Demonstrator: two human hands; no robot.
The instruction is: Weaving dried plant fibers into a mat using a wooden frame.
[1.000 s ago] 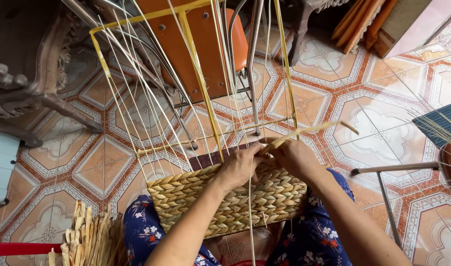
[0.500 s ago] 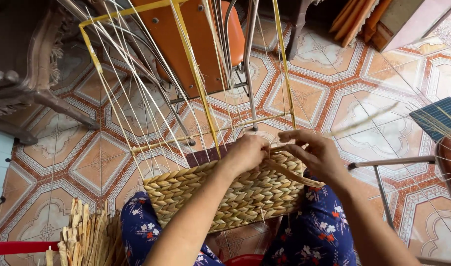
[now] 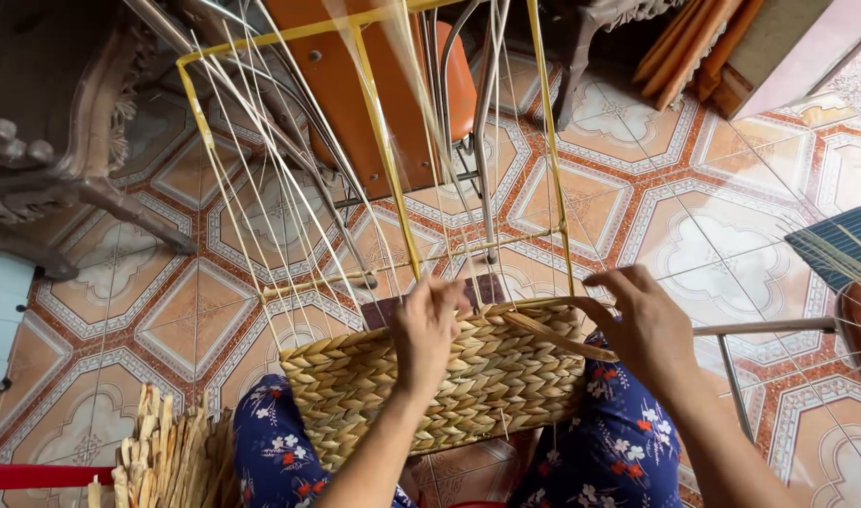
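On your lap, across blue floral trousers, rests a half-woven straw basket on a yellow wire frame; the frame's top is cut off by the picture edge. Your left hand curls over the basket rim, its fingertips hidden among thin pale upright strands. Your right hand is closed around a flat straw strand at the rim. Bottom left, a bundle of dried straw is partly out of view.
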